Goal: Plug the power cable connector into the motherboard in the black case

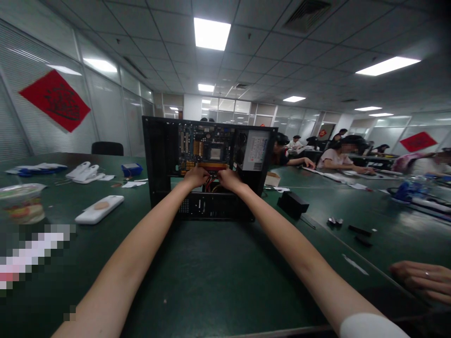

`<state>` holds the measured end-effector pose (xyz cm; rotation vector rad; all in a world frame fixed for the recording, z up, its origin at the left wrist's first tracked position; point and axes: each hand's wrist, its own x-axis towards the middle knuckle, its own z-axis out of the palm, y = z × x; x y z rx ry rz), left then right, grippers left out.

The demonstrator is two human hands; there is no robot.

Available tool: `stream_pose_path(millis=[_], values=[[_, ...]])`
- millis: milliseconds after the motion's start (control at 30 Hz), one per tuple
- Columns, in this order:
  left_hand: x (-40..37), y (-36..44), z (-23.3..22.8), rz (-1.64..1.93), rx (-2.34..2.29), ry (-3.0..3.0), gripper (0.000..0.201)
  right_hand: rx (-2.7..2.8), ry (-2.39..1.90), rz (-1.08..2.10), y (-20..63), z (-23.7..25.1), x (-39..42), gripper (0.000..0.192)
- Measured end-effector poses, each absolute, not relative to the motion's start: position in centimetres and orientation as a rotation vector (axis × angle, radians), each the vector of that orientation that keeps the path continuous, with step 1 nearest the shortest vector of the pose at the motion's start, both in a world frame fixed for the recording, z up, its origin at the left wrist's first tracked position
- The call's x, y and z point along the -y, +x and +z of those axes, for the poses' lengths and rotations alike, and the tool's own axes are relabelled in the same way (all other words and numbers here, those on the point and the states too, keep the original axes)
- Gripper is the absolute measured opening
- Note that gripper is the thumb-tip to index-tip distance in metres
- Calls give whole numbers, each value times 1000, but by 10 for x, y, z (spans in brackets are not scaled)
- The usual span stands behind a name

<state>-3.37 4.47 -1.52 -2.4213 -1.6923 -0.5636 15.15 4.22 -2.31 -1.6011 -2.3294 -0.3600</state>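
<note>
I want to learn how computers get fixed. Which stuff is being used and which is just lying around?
In use: open computer case, motherboard, left hand, right hand.

Lying about: white phone, black box, blue box, food tub, a neighbour's hand.

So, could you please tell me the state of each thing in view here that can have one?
Black metal computer case: upright, side panel off, interior exposed.
Blue-green motherboard: mounted inside the case.
Left hand: curled at the board's lower edge; grip unclear.
Right hand: curled beside it; grip unclear.
White oblong phone case: lying flat on the green table.
Ceiling light panel: lit.
</note>
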Motion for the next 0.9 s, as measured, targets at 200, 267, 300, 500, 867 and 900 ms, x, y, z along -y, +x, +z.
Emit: stream_pose_path(millis=[200, 267, 300, 500, 867, 900], values=[[-43, -33, -14, -530, 1686, -2384, 36, 2333, -1596, -360, 151, -20, -39, 35], [-42, -33, -13, -527, 1678, -2382, 36, 2331, -1599, -367, 150, -20, -39, 36], [-42, -33, -14, -525, 1669, -2379, 36, 2329, -1604, -371, 150, -20, -39, 36], [-38, -30, -13, -468, 1607, -2345, 35, 2320, -1632, -374, 149, -20, -41, 37], [-31, -26, -5, -426, 1623, -2356, 37, 2295, -1639, -382, 150, -19, -40, 35], [-31, -25, -4, -423, 1625, -2357, 37, 2293, -1642, -385, 150, -19, -40, 35]])
